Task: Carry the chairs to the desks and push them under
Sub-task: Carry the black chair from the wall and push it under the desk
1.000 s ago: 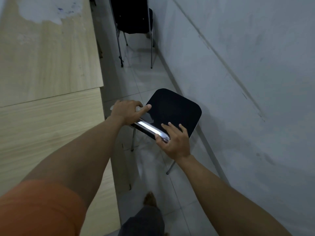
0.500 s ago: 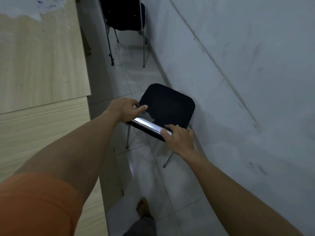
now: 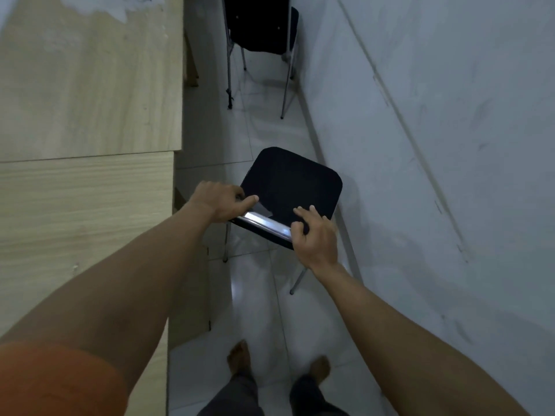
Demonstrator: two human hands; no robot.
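Clenched on the top of the backrest (image 3: 267, 222), the left grip (image 3: 220, 202) and the right grip (image 3: 315, 238) hold the chair (image 3: 291, 184) in the narrow aisle between the worktop (image 3: 90, 190) on the left and the wall (image 3: 450, 145) on the right. Its dark seat points away from the person, and I cannot tell whether its legs are touching the floor (image 3: 258, 310).

The tight aisle looks like the main hazard. The seat's right corner is near the wall, so turning the chair toward the worktop could scrape that corner or knock a leg against the worktop's edge. A second chair (image 3: 261, 25) stands further along the aisle and would block a straight carry. The person's feet (image 3: 240, 358) are near the rear legs, so a dropped or swung chair could strike them.

The left grip is closed tight round the backrest's left end, with only the index finger lying out along it. The right grip is looser: its thumb hooks the right end while its fingers (image 3: 303, 210) reach partly straight over the front face. That uneven hold could let the chair twist.
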